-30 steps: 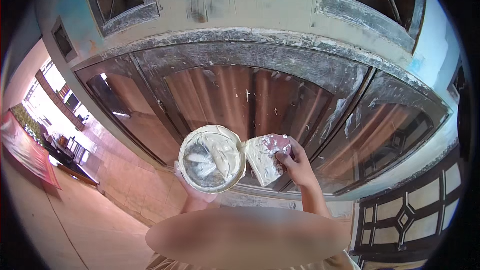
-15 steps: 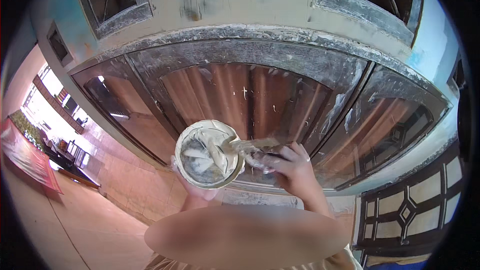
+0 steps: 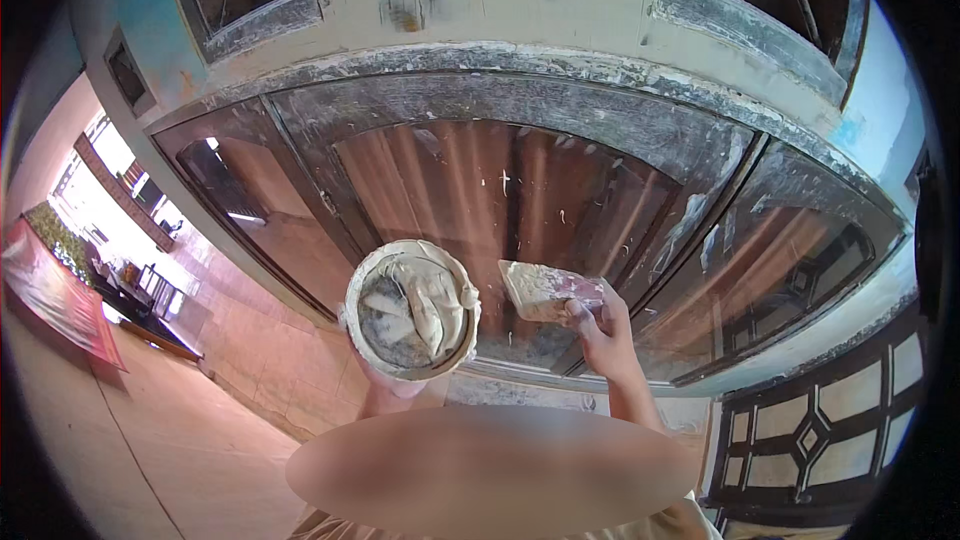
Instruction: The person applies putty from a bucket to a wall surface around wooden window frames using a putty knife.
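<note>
My left hand (image 3: pixel 392 383) is closed around the underside and side of a round tub (image 3: pixel 358 340), mostly hidden by it. Inside the tub a thick cream-coloured putty (image 3: pixel 432 302) lies heaped on the right, while a thinner smear covers the greyish bottom. A lump of it clings to the right rim. To the right of the tub, and apart from it, my right hand (image 3: pixel 604 333) grips a wide putty knife (image 3: pixel 540 290) by its handle end. Putty coats the blade, which points left. Whitish smears mark the fingers.
Ahead stands a dark wooden window (image 3: pixel 590 105) with glass panes and brown curtains behind, its frame smeared white. The wall (image 3: pixel 470 0) above is scraped and patched, with framed vent openings. A dark patterned panel (image 3: pixel 810 430) is at right; a tiled floor (image 3: pixel 250 350) stretches left.
The putty knife has come out of the tub and moved right, its broad coated blade now showing. The tub has shifted slightly left, still in my left hand.
</note>
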`<action>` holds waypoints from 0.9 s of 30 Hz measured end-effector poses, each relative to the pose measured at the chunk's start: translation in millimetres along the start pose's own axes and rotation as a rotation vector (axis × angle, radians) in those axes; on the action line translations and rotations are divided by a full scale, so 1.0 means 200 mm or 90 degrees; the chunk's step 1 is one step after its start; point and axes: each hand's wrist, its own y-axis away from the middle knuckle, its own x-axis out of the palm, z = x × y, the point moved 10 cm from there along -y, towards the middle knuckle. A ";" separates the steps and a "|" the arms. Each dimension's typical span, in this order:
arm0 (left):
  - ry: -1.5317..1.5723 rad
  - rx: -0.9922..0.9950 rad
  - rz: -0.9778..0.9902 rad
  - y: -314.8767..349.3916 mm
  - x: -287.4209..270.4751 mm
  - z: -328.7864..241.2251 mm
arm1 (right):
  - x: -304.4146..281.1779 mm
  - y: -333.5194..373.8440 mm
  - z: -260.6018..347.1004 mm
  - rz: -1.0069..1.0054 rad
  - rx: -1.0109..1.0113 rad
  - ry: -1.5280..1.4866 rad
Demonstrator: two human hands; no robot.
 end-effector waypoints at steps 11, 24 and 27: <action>-0.058 0.008 0.027 0.04 0.05 0.06 | 0.12 -0.13 -0.06 0.133 -0.031 0.035; 0.036 0.040 0.035 -0.01 0.06 0.02 | 0.11 -0.02 -0.14 0.136 -0.040 0.019; 0.048 0.023 0.051 -0.03 0.14 0.06 | 0.07 0.00 -0.16 0.121 -0.031 -0.013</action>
